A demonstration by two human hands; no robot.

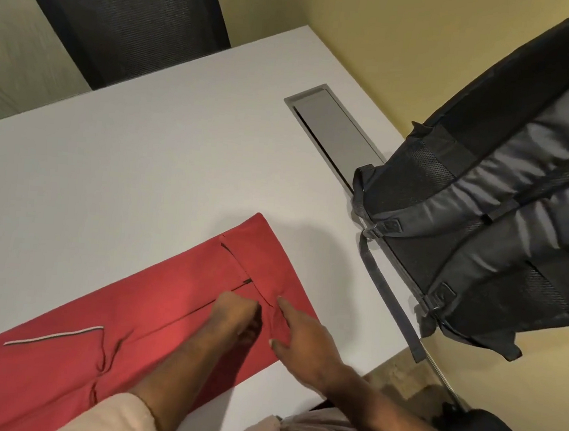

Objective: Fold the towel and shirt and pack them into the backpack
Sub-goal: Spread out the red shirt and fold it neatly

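A red shirt (171, 312) with a striped trim lies spread across the white table (142, 175), running from the lower left up to the middle. My left hand (238, 316) rests on the shirt near its placket with fingers curled, pinching the cloth. My right hand (303, 337) lies just to its right on the shirt's edge, forefinger stretched out and pressing the fabric. A black backpack (489, 212) stands at the table's right edge, leaning on the wall, its straps facing me. No towel is in view.
A grey cable hatch (335, 130) is set into the table behind the shirt. A dark mesh chair back (121, 15) stands beyond the far edge. One backpack strap (389, 293) trails over the table's right edge. Yellow wall on the right.
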